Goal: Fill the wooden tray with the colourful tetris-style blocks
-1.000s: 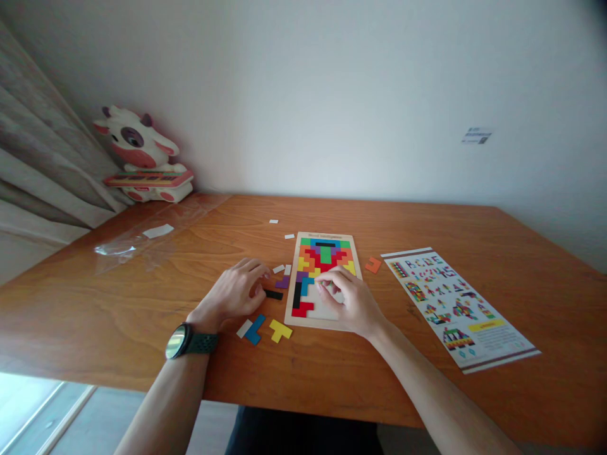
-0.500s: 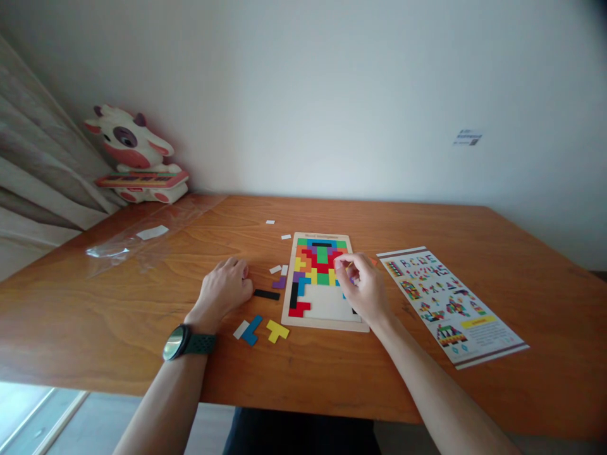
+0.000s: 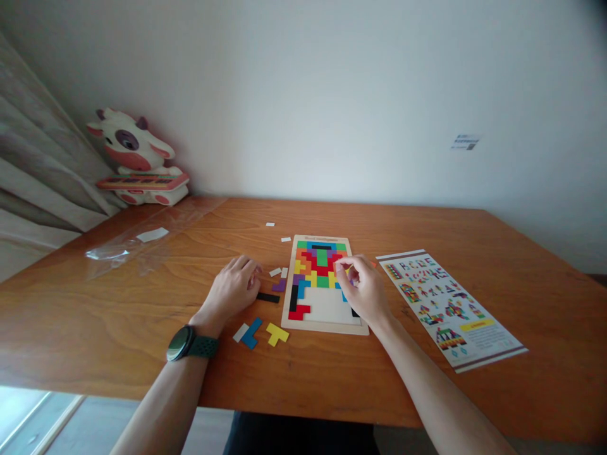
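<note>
In the head view my left hand point(image 3: 234, 282), with a watch on its wrist, hovers low at the left of a wooden puzzle board point(image 3: 332, 328). Its fingers are loosely bent and apart, holding nothing I can see, beside a flat black bar point(image 3: 269, 297). Over the board's right edge is my right hand point(image 3: 364, 285), thumb and index finger pinched together; anything between them is hidden. Coloured block pieces fill the board's upper part, while its pale base shows lower down. A purple piece point(image 3: 279, 285), a blue piece point(image 3: 251, 333) and a yellow T-shaped piece point(image 3: 277, 334) lie left of it.
A printed pattern sheet point(image 3: 474, 347) lies to the right. Several small white pieces point(image 3: 275, 272) are scattered left of and behind the board. Clear plastic wrapping point(image 3: 152, 253) and a cow-shaped toy keyboard point(image 3: 142, 182) sit at the back left, near a curtain point(image 3: 42, 151).
My left hand has shifted right and slightly forward, its fingers reaching out more and covering the black bar's left end. The right hand stays pinched in nearly the same place over the board.
</note>
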### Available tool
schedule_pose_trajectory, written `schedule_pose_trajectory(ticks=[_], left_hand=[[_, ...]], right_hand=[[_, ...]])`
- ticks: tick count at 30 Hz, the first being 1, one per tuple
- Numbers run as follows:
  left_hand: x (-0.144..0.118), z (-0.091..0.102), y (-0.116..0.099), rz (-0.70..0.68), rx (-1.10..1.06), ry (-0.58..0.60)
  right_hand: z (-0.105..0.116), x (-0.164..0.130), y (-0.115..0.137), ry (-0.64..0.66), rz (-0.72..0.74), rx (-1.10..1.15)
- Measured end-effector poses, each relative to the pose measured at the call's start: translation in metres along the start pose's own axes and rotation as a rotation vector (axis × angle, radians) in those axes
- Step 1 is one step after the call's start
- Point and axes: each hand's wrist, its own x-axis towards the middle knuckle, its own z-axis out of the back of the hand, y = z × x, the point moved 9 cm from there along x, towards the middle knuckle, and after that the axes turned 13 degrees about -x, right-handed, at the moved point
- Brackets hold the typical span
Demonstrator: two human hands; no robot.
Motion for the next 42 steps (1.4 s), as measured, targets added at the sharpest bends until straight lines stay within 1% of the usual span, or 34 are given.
schedule_pose_trajectory(ticks=[2, 4, 6, 7, 8, 11, 12, 14, 17, 20, 22, 25, 29, 33, 36, 39, 42], left_hand=[[-0.002, 0.007, 0.008, 0.131, 0.134, -0.007], [-0.007, 0.012, 0.02, 0.287, 0.231, 0.019], [-0.011, 0.014, 0.03, 0.385, 0.281, 0.031], [-0.011, 0.015, 0.033, 0.405, 0.292, 0.024], [-0.011, 0.014, 0.034, 0.404, 0.294, 0.014], [-0.008, 0.009, 0.035, 0.35, 0.271, 0.001], [-0.007, 0.006, 0.034, 0.322, 0.25, 0.002], [-0.004, 0.0, 0.032, 0.259, 0.183, -0.004], [-0.001, -0.005, 0.026, 0.152, 0.065, -0.031], [0.0, -0.007, 0.02, 0.062, -0.043, -0.045], [0.001, -0.009, 0.021, 0.045, -0.103, -0.036], [0.001, -0.01, 0.027, 0.081, -0.16, -0.029], [0.0, -0.01, 0.036, 0.141, -0.149, -0.028], [-0.001, -0.011, 0.036, 0.139, -0.119, -0.025], [0.0, -0.009, 0.031, 0.119, -0.117, -0.029], [0.002, -0.006, 0.022, 0.067, -0.089, -0.01], [0.002, -0.004, 0.017, 0.042, -0.062, 0.005]], right_hand=[[0.003, 0.002, -0.003, -0.013, -0.011, -0.018], [0.006, 0.005, -0.014, -0.025, -0.023, -0.069], [0.01, 0.009, -0.034, -0.049, -0.05, -0.158], [0.015, 0.01, -0.05, -0.083, -0.093, -0.203], [0.02, 0.011, -0.066, -0.119, -0.141, -0.248], [0.023, 0.011, -0.105, -0.085, -0.181, -0.317], [0.022, 0.01, -0.114, -0.057, -0.183, -0.324], [0.02, 0.009, -0.123, 0.012, -0.173, -0.329], [0.016, 0.007, -0.124, 0.101, -0.159, -0.328], [0.012, 0.005, -0.12, 0.152, -0.154, -0.344], [0.008, 0.004, -0.12, 0.174, -0.156, -0.357], [0.004, 0.002, -0.124, 0.178, -0.187, -0.348], [0.002, -0.001, -0.132, 0.181, -0.272, -0.288], [0.001, -0.002, -0.135, 0.243, -0.359, -0.227], [0.002, -0.001, -0.13, 0.277, -0.372, -0.202], [0.003, 0.0, -0.123, 0.295, -0.368, -0.19], [0.005, 0.001, -0.12, 0.266, -0.389, -0.156]])
